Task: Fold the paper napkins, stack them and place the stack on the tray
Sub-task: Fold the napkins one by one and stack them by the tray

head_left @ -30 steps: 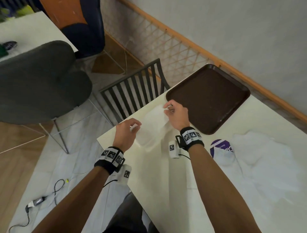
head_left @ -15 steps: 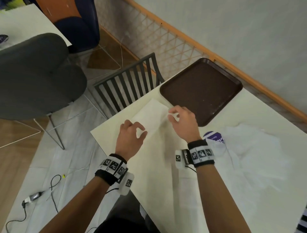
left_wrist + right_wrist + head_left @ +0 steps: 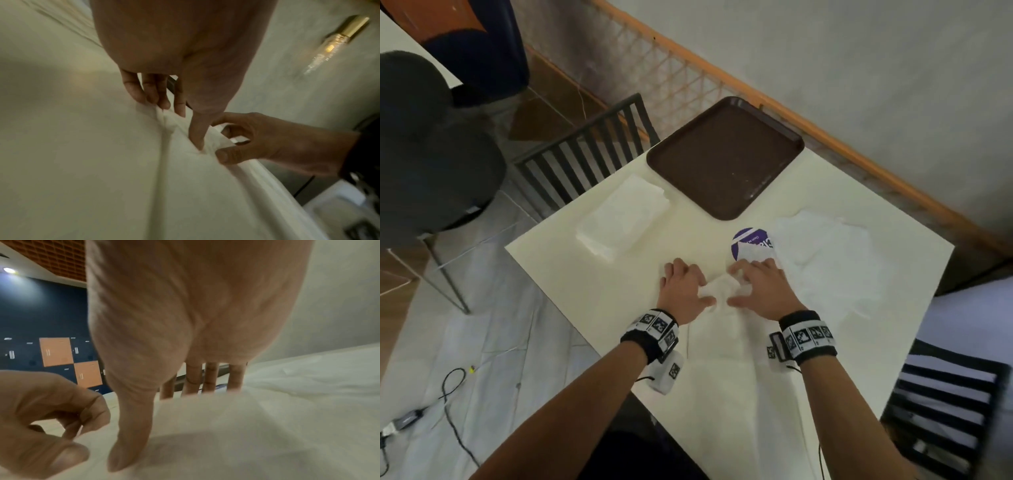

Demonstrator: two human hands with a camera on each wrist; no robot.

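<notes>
**Q:** Both hands have come off that folded napkin since half a second ago, yeah? They were up at it by the tray, now they're nearer the body.

**A:** Yep. It lies flat on the cream table now, nobody touching it, just left of the brown tray and near the table's far-left edge. Nothing on the tray either.

**Q:** So what are they on now?

**A:** A fresh unfolded napkin, spread on the near middle of the table. It's bunched up into a little ridge between the hands. Left hand has its fingers curled down with the thumb pressed into the paper; the left wrist view shows fingertips and thumb gathering a crease. Right hand does the same from the other side, thumb and curled fingers pinching the ridge. So both are gripping that napkin, not flat on it.

**Q:** Rest of the napkins?

**A:** Loose white pile on the right side of the table, just right of the right hand. It partly covers a round purple thing with white print, too small to read. Dark slatted chair stands beyond the far-left table edge.
</notes>
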